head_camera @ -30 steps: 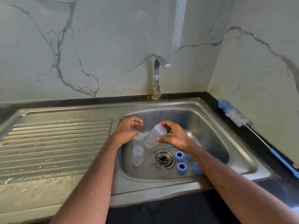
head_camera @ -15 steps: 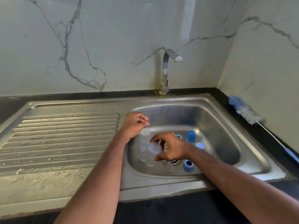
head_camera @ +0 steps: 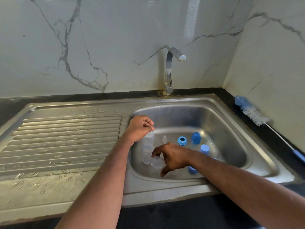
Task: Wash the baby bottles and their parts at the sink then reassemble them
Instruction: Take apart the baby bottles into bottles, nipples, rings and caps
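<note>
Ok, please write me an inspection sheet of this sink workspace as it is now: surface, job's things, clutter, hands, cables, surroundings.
Surface: steel sink basin; ribbed drainboard on its left carries water drops.
Job's things: clear bottles stand at the basin's left side; blue ring, blue caps and a clear teat lie on the basin floor.
Clutter: bottle brush lies on the dark counter, right of the sink.
Hands: left hand curled above a bottle, contact unclear; right hand open, fingers spread over a bottle.
Cables: nothing seen.
Surroundings: tap, no water running; marble-look walls.
</note>
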{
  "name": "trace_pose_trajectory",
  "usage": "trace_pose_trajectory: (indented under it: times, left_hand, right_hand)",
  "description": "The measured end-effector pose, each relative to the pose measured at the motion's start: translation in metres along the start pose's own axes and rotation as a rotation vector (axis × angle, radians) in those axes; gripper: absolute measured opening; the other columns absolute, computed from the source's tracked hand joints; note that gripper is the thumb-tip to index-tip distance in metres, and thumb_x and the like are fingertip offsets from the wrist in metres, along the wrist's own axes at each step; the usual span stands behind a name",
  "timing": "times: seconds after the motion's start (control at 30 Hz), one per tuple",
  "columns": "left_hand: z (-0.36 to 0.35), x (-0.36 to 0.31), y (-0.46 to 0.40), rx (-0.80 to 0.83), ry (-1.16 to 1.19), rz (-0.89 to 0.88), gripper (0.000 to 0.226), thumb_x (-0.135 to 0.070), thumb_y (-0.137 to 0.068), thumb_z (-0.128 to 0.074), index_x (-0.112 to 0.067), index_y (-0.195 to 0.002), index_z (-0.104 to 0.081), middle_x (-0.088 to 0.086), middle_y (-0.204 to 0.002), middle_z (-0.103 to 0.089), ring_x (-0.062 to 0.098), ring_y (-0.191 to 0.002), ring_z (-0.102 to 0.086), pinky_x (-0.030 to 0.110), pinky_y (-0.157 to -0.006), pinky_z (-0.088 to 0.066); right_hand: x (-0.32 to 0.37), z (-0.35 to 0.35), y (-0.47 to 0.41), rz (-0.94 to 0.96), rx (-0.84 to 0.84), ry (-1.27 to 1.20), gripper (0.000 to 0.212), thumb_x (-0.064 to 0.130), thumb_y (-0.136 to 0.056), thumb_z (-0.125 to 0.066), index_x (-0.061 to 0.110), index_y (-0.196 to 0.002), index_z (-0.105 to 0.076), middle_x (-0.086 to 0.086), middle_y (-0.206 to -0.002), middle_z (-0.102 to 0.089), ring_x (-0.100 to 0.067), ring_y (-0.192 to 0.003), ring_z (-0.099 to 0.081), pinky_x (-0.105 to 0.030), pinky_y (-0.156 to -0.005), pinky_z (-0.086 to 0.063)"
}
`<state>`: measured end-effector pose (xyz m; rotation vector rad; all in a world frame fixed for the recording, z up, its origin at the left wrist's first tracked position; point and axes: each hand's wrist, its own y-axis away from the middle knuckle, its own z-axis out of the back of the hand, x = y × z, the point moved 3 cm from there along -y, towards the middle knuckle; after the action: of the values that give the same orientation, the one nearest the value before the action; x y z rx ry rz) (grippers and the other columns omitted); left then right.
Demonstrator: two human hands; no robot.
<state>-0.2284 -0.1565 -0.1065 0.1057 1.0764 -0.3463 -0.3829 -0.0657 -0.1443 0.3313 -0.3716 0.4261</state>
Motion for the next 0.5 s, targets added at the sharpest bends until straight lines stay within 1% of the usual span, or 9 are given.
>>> trace_pose_trajectory:
  times: [0.1, 0.23, 0.4, 0.5]
  left_hand:
    - [-0.0004, 0.0011, -0.0002, 0.001, 0.000, 0.017, 0.016, 0.001, -0.080, -0.076, -0.010, -0.090, -0.071, 0.010, -0.081, -0.077, 0.023, -0.085, -0.075, 0.023, -0.072, -0.054]
    - [-0.0010, 0.0002, 0.0009, 0.002, -0.017, 0.025, 0.015, -0.001, -0.081, -0.076, -0.010, -0.093, -0.072, 0.007, -0.080, -0.077, 0.018, -0.082, -0.075, 0.021, -0.071, -0.052]
    - [-0.0010, -0.0006, 0.0012, -0.008, -0.023, 0.022, 0.015, -0.001, -0.081, -0.076, -0.009, -0.093, -0.072, 0.007, -0.080, -0.077, 0.017, -0.082, -0.075, 0.021, -0.074, -0.054]
    - [-0.0010, -0.0014, 0.0011, -0.008, -0.025, 0.016, 0.014, -0.002, -0.082, -0.076, -0.009, -0.093, -0.072, 0.006, -0.080, -0.077, 0.016, -0.081, -0.075, 0.023, -0.076, -0.056]
  right_hand:
    - [-0.0016, 0.0029, 0.0007, -0.020, -0.014, -0.039, 0.080, 0.046, -0.066, -0.092, 0.030, -0.136, -0.055, 0.012, -0.123, -0.062, -0.007, -0.083, -0.063, -0.018, -0.073, -0.052]
    - [-0.0007, 0.0057, 0.0024, -0.027, -0.019, -0.054, 0.080, 0.048, -0.067, -0.091, 0.030, -0.135, -0.055, 0.013, -0.122, -0.061, -0.010, -0.085, -0.067, -0.028, -0.079, -0.060]
    - [-0.0002, 0.0071, 0.0036, -0.031, -0.024, -0.076, 0.079, 0.050, -0.067, -0.090, 0.031, -0.134, -0.055, 0.012, -0.123, -0.061, -0.011, -0.087, -0.067, -0.030, -0.081, -0.060]
    - [-0.0009, 0.0083, 0.0047, -0.030, -0.059, -0.091, 0.078, 0.054, -0.066, -0.089, 0.031, -0.132, -0.056, 0.013, -0.122, -0.061, -0.011, -0.088, -0.068, -0.030, -0.081, -0.060]
